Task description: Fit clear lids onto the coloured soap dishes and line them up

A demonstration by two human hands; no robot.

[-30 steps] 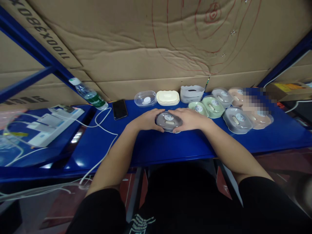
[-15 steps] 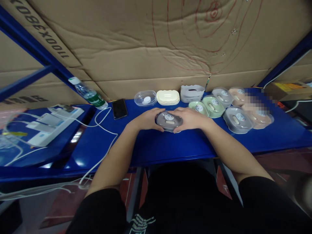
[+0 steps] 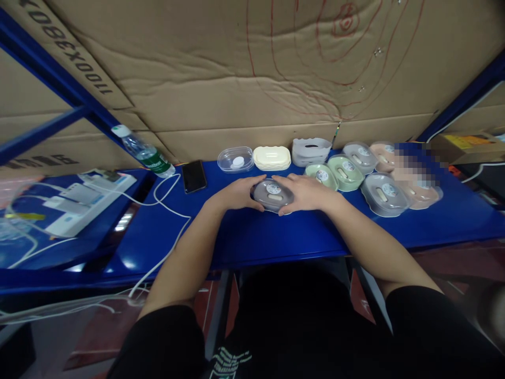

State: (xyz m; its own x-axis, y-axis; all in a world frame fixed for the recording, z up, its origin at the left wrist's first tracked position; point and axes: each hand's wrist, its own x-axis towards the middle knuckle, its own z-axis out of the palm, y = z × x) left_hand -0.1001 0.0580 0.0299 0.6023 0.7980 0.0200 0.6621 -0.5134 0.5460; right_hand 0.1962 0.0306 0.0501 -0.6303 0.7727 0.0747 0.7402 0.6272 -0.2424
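A grey oval box with a clear lid and a round sticker rests on the blue table. Around its left side curls my left hand, thumb at the front edge. My right hand grips the right side of the same box. Behind the hands are a clear lid with a white round piece, a stack of cream trays and grey trays. Right of my right hand sit lidded green boxes, one beside the other, and a larger grey box.
Pinkish boxes stand at the right, partly pixelated. A phone, a water bottle, a white cable and a power strip are at the left. Cardboard walls the back of the table.
My right hand has shifted very slightly left against the grey box. The rest looks the same.
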